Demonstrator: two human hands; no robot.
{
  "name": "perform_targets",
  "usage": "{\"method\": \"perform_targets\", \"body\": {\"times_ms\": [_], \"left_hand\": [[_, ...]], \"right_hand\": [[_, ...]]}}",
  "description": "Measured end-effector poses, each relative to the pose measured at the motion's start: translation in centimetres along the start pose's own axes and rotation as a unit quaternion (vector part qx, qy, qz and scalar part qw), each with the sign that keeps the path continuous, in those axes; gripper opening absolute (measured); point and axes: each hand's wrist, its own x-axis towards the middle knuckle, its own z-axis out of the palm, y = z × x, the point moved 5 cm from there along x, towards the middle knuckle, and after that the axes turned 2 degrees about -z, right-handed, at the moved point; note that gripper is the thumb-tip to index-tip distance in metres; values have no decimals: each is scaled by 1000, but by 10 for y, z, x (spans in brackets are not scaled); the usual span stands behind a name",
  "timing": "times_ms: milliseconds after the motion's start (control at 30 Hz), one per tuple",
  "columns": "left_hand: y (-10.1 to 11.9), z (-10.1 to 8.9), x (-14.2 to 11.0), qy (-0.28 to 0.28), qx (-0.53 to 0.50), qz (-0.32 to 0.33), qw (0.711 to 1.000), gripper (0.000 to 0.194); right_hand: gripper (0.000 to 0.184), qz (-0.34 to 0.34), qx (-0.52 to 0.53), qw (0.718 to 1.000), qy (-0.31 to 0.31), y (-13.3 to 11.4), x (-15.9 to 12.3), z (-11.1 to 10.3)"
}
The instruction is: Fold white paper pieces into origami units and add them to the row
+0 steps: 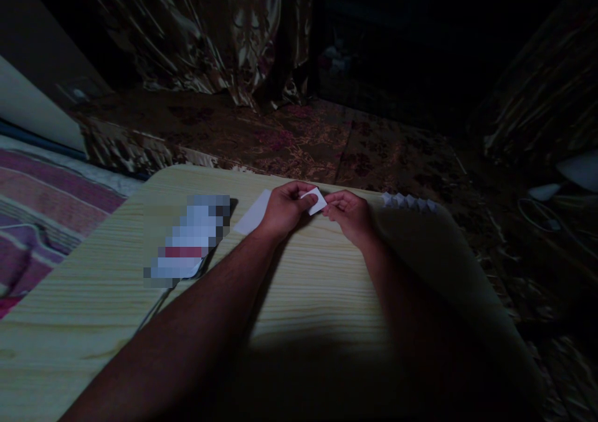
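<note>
Pale pixelated rectangular slab, cabled: aside on wood-grain surface. Flat white paper sheet: just beside left hand, seemingly for reach. Left fingers: pinching small white angular paper, likely steadying it. Right hand: fingertips at its right corner; cannot tell grip. White star-like paper row: far right, presumably out of way.

The bench is pale wood with grain lines running across it and rounded far corners, lighter at the left and in deep shadow at the near right. On its left part lies a flat device, its face blurred over, with a thin cable trailing from its lower end toward the near side. Beside the device lies a white sheet, partly hidden. Five small pale stars sit in a row near the far right corner
</note>
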Motion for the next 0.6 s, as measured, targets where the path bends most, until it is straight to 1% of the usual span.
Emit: {"method": "perform_targets", "body": {"times_ms": [133,233,367,600], "left_hand": [[0,1,-1,-18,4,-5,1000,42],[2,2,-1,-25,24,3,999,45],[2,2,-2,-35,42,17,998,40],[1,3,-2,-47,61,10,997,34]], "right_hand": [[19,-3,-2,1000,3,-2,-1,0],[23,-11,9,1000,12,-4,-1,0],[20,-32,1,999,-9,-7,-2,1],[12,-43,-29,998,-35,-5,-4,-1]]}}
